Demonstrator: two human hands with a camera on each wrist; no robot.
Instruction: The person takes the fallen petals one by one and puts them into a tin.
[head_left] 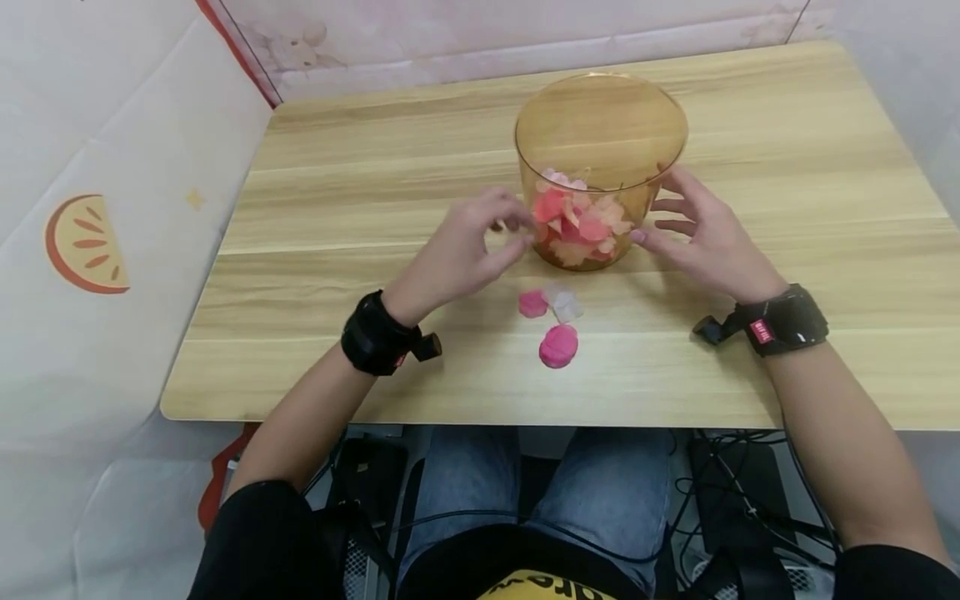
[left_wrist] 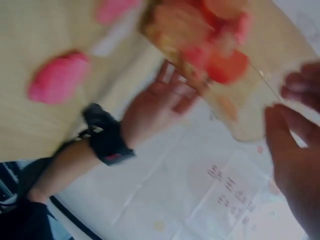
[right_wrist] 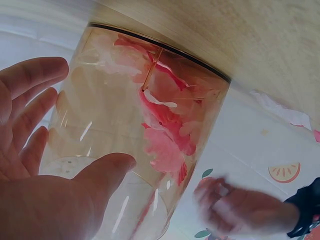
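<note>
1. A clear amber plastic tub (head_left: 600,150) stood upright on the wooden tabletop (head_left: 337,192), toward the far middle, open at the top.
2. The tub held a loose heap of pink, red and pale petals (head_left: 577,221), piled in its lower part; the right wrist view showed them pressed against the wall (right_wrist: 165,130).
3. The right hand (head_left: 697,229) was at the right side of the tub, fingers spread and nearly straight, thumb forward. The right wrist view showed the fingers (right_wrist: 30,85) close to the wall; actual contact could not be confirmed. It grasped nothing.
4. The left hand (head_left: 465,246) was at the near left of the tub, fingers loosely curled with their tips toward the wall. Motion blur prevented telling whether a petal was pinched or the wall touched.
5. Three loose pieces lay on the tabletop just near of the tub, between the two hands: a small pink petal (head_left: 532,303), a pale whitish petal (head_left: 564,302) beside it on the right, and a larger pink petal (head_left: 558,346) nearest the person.
6. Each wrist bore a black strap with a camera (head_left: 783,321).
7. White sheeting with an orange-slice print (head_left: 84,243) hung at the left.
</note>
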